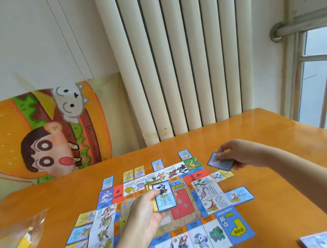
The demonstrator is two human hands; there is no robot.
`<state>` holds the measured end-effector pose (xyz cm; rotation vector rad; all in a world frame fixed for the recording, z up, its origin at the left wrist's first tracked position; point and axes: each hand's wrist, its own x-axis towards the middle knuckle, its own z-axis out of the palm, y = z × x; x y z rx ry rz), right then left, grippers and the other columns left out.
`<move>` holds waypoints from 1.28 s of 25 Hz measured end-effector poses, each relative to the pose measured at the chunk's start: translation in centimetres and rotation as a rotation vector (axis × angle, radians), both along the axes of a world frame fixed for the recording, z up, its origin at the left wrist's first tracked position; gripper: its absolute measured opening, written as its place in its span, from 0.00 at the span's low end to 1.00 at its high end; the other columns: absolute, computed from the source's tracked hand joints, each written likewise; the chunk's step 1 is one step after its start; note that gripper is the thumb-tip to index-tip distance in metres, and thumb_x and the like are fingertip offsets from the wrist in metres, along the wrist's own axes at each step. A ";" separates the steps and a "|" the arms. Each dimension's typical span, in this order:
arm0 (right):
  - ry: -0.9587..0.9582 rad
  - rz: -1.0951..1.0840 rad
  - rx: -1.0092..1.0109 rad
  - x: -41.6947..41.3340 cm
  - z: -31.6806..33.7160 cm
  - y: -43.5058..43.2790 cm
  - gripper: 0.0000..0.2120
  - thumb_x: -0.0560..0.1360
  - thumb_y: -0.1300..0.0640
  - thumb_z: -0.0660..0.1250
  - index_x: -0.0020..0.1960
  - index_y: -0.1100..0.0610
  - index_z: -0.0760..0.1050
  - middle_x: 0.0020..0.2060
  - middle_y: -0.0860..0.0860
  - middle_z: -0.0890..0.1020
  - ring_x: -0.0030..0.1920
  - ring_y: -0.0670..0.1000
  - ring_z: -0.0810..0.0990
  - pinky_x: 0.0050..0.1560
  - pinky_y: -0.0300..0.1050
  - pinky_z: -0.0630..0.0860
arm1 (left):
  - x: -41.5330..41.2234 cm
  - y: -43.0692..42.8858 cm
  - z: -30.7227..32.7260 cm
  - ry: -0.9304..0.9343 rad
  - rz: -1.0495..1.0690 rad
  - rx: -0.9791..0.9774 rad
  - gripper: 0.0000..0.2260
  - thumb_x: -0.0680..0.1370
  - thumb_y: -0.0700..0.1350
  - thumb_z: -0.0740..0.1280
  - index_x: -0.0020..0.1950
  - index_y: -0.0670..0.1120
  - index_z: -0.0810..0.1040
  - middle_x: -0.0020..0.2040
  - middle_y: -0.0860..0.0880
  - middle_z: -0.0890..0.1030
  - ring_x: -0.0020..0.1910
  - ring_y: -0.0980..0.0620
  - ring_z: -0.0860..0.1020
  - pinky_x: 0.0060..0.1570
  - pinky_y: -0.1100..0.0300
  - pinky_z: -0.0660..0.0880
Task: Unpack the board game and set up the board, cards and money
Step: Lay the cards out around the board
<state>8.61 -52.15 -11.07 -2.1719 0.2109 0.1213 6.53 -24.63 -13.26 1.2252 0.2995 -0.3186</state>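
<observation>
With the left grip (145, 214), clamps a small deck (164, 197) between thumb and curled fingers, face up over the middle of the board (223, 227) — probably so each top card can be read and matched to its square. With the right grip (234, 154), pinches a single blue card (220, 164) low over the table (268, 134), off the board's far right corner, seemingly to lay it beside a matching square. Has the board flat and central, with bare table all round for cards. Parks a plastic wrapper (14, 241) at the left edge and a second stack (323, 240) at the near right — both out of the way. Lines the laid cards (239, 195) round the board's outer edge, each beside a square; leaves gaps on the right side.
</observation>
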 end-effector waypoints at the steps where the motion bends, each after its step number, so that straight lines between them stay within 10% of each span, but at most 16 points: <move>1: 0.009 0.034 -0.094 0.5 -0.3 -0.5 0.06 0.77 0.55 0.68 0.48 0.58 0.78 0.32 0.55 0.78 0.24 0.47 0.71 0.24 0.37 0.64 | 0.5 -0.7 -0.2 0.004 -0.025 -0.009 0.05 0.80 0.34 0.57 0.52 0.34 0.71 0.44 0.32 0.81 0.42 0.38 0.81 0.40 0.48 0.77; 32: 0.011 0.229 -0.441 2.3 -5.1 -2.8 0.12 0.65 0.46 0.77 0.44 0.47 0.78 0.44 0.44 0.77 0.40 0.43 0.73 0.37 0.37 0.68 | 3.7 -9.1 -4.4 0.143 -0.171 0.028 0.06 0.80 0.33 0.57 0.48 0.35 0.73 0.48 0.34 0.81 0.43 0.40 0.80 0.44 0.46 0.77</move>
